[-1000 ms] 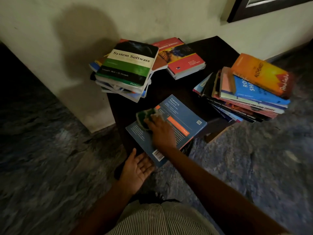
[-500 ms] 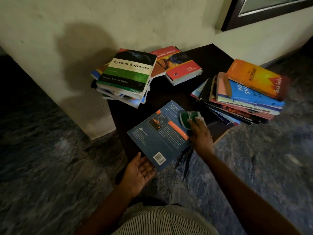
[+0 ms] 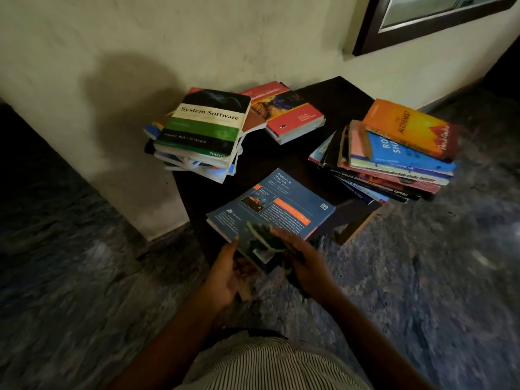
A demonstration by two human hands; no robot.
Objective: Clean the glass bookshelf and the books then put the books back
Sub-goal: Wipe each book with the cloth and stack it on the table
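Observation:
A blue Engineering Physics book [image 3: 284,204] lies back cover up at the near edge of a dark low table [image 3: 332,99]. My right hand [image 3: 306,266] holds a green cloth [image 3: 261,237] pressed on the book's near corner. My left hand [image 3: 229,274] grips that same near corner from the left, thumb on the cover. At the back left sits a pile topped by "System Software" [image 3: 208,128]. A red book [image 3: 289,114] lies behind the middle. A stack topped by an orange book [image 3: 408,128] hangs over the table's right side.
A pale wall [image 3: 168,38] runs behind the table, with a dark framed window [image 3: 422,21] at the top right. Grey mottled floor [image 3: 422,277] surrounds the table. My striped clothing [image 3: 267,364] fills the bottom middle.
My right hand swept the cloth from the book's left to its right edge, then back to the near corner. My left hand rose from below the book and took hold of its corner.

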